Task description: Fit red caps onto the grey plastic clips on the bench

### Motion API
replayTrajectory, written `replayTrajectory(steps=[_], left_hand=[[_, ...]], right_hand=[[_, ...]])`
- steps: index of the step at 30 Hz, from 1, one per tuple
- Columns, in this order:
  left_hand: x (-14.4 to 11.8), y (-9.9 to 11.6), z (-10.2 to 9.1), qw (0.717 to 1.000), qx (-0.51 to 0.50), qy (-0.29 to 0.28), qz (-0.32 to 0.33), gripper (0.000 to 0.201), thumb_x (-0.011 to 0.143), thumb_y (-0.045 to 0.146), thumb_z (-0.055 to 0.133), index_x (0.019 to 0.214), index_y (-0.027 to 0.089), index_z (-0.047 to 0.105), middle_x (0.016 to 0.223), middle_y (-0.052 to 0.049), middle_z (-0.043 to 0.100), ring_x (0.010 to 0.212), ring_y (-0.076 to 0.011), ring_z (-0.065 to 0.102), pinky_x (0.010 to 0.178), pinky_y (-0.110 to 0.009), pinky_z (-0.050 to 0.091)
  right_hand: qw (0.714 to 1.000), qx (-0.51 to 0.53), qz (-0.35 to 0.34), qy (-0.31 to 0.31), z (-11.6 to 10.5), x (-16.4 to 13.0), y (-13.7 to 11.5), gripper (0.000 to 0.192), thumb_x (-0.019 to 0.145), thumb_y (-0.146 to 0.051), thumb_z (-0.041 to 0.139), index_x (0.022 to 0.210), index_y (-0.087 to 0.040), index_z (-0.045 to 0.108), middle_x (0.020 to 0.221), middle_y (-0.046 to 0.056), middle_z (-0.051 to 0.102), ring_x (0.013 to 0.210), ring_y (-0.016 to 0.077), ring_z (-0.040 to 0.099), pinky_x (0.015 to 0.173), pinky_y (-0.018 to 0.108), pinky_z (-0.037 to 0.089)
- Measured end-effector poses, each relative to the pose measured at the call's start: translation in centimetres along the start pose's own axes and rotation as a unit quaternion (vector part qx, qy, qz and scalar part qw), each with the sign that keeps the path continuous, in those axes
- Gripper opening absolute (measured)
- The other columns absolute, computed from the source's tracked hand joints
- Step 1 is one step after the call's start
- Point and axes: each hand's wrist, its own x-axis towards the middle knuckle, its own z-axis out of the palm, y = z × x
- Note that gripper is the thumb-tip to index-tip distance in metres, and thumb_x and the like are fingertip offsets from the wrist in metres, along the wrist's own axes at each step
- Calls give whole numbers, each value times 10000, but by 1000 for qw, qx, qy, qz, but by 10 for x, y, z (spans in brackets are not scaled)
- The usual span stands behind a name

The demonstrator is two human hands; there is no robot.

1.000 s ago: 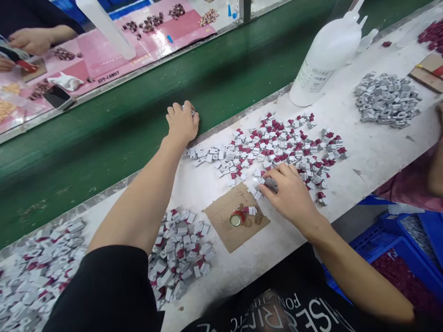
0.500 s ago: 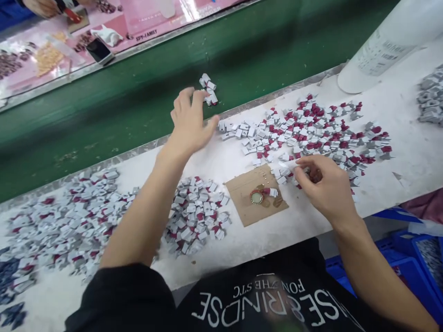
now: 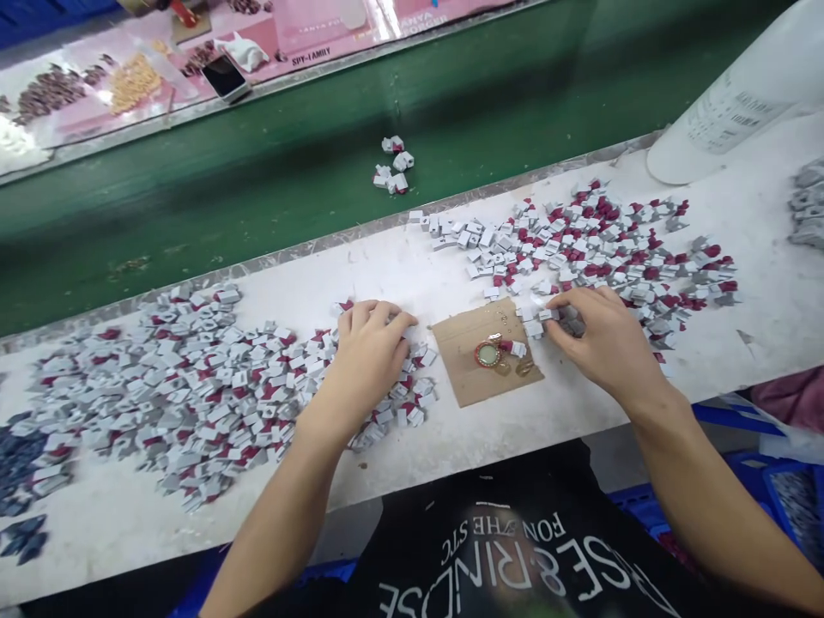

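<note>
My left hand is palm down over the left pile of small white-and-maroon plastic parts. Its fingers are bent and slightly apart; what lies beneath them is hidden. At the lower edge of the right pile, my right hand pinches a small white plastic part between thumb and forefinger. Between my hands lies a cardboard square with glue-like smears. It bears a round cap with a red rim and pale liquid inside, and a white-and-maroon part leans beside it.
A green recessed strip runs behind the white worktop, with several parts lying on it. A large white bottle stands at the back right. Grey parts lie at the far right, dark blue ones at the far left.
My left hand has come back from the green strip down to the left pile, leaving the parts on the strip uncovered. My right hand keeps its pinch near the cardboard. The view has shifted slightly.
</note>
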Motion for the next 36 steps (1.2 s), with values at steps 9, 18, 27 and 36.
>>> replayTrajectory(steps=[9, 18, 27, 36], left_hand=[[80, 12, -16, 999, -24, 2, -30, 452, 1088, 263, 554, 1523, 183, 644, 1511, -225, 668, 1435, -451, 576, 1233, -636, 474], [145, 22, -1, 996, -50, 52, -59, 160, 1055, 174, 623, 1207, 207, 662, 1400, -206, 699, 1365, -409, 646, 1193, -551, 530], [92, 31, -8, 933, -339, 24, -116, 233, 918, 246, 794, 935, 288, 565, 774, -11, 724, 739, -258, 743, 728, -414, 602], [21, 61, 4, 788, -604, 15, -120, 232, 901, 346, 921, 1022, 288, 731, 1015, -58, 829, 888, -260, 854, 913, -482, 738]], right_hand=[[954, 245, 149, 83, -19, -8, -26, 227, 983, -333, 770, 1200, -266, 782, 948, 64, 780, 730, 225, 723, 578, 345, 553], [870, 456, 177, 59, -15, -16, -29, 254, 971, -437, 916, 1065, -277, 742, 835, 16, 809, 757, 236, 834, 680, 369, 688], [830, 528, 180, 12, -11, -22, -35, 387, 904, -500, 979, 1090, -298, 706, 877, -21, 779, 743, 211, 809, 708, 395, 700], [847, 501, 180, 23, 0, -28, -42, 362, 879, -482, 1016, 1119, -295, 820, 1139, 54, 879, 1041, 269, 871, 944, 454, 763]])
